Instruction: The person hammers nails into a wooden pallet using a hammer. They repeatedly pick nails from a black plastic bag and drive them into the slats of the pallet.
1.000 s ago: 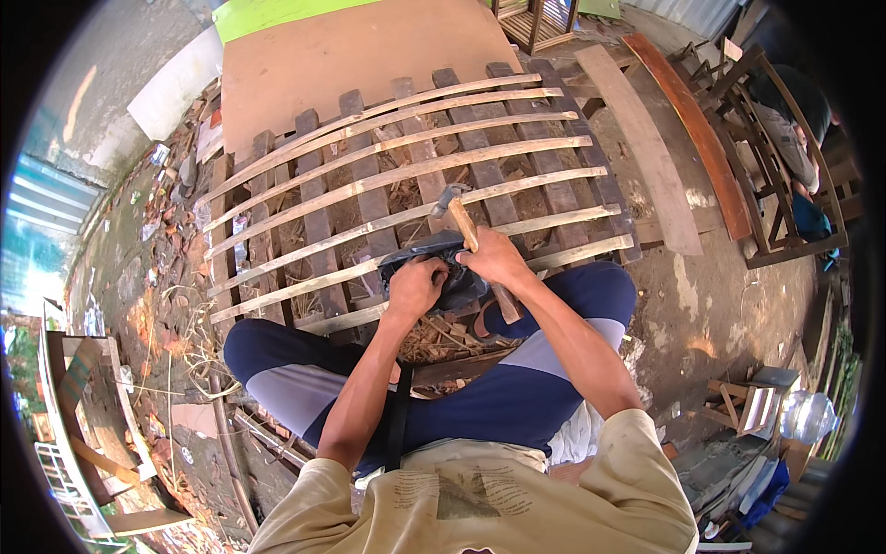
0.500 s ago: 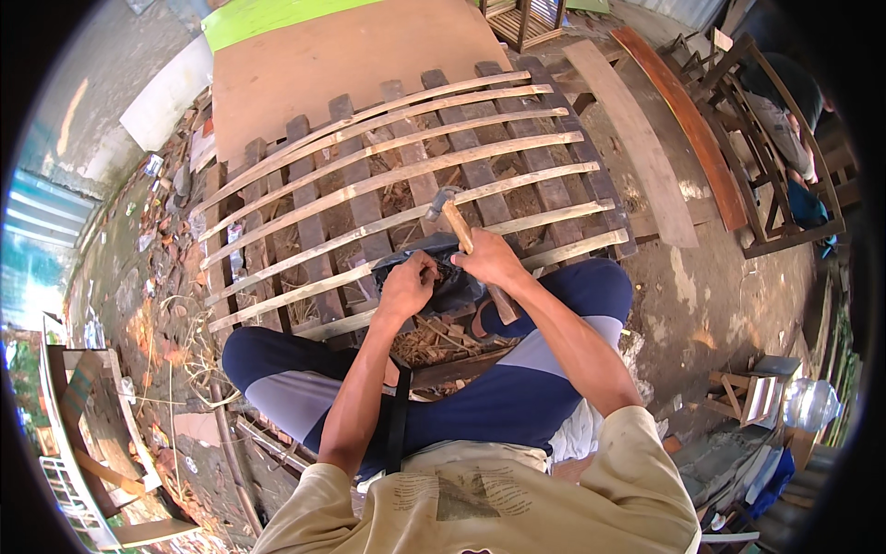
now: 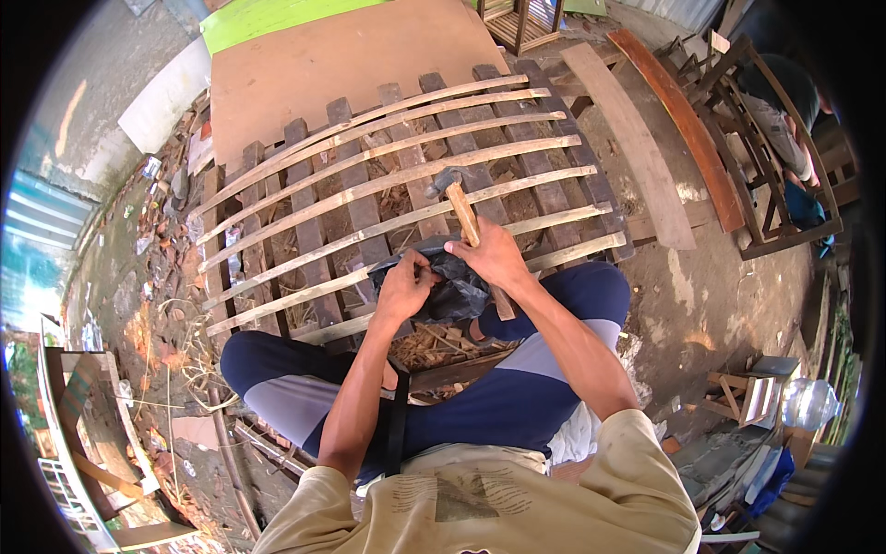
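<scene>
A claw hammer (image 3: 463, 212) with a wooden handle is gripped in my right hand (image 3: 494, 256), its metal head pointing away from me over the slats. Between my hands sits a black plastic bag (image 3: 459, 294), its mouth spread. My right thumb reaches to the bag's rim. My left hand (image 3: 404, 286) is closed at the bag's left side, fingertips together; anything small between them is too hidden to tell. Beneath the hands lie thin pale wooden slats (image 3: 365, 222), set crosswise in a row over thicker dark boards (image 3: 309, 212).
A brown sheet with a green edge (image 3: 351, 74) lies beyond the frame. Long planks (image 3: 637, 148) rest at the right, near a wooden frame (image 3: 794, 242) and another person (image 3: 784, 102). Rubble and leaves (image 3: 148, 277) cover the left ground. A clear water jug (image 3: 809, 403) stands lower right.
The hammer's head has swung slightly away from me as my right hand shifted. The black bag's mouth is spread wider, and more of its inside shows.
</scene>
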`<state>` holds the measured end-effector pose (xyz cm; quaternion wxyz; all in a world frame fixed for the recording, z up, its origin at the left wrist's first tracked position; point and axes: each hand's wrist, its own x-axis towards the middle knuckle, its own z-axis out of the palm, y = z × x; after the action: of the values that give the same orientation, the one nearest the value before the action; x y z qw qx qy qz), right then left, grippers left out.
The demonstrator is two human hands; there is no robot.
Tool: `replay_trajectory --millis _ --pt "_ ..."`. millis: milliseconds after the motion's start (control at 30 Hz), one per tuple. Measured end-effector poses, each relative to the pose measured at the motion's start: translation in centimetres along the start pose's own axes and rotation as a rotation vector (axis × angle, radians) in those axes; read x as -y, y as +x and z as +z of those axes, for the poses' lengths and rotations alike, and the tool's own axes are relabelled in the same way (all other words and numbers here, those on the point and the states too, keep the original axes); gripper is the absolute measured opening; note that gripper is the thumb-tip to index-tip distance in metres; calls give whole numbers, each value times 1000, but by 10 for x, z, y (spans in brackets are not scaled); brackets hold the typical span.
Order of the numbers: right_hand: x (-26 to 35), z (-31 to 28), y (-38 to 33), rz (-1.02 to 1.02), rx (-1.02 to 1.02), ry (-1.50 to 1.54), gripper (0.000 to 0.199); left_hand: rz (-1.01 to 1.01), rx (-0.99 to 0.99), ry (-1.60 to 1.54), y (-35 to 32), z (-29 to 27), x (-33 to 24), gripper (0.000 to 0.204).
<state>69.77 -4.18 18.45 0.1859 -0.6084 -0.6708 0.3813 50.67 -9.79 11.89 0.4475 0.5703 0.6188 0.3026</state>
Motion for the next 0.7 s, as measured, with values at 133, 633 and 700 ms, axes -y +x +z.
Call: replay_trajectory --millis 133,633,700 --pt "1 5 -1 -74 23 166 36 46 -43 -56 1 0 -4 11" --pt "7 8 -2 -133 112 163 30 -77 -151 -428 -6 -6 -21 15" --pt "7 10 -2 -144 120 179 30 -86 -153 -456 -5 -7 -20 15"
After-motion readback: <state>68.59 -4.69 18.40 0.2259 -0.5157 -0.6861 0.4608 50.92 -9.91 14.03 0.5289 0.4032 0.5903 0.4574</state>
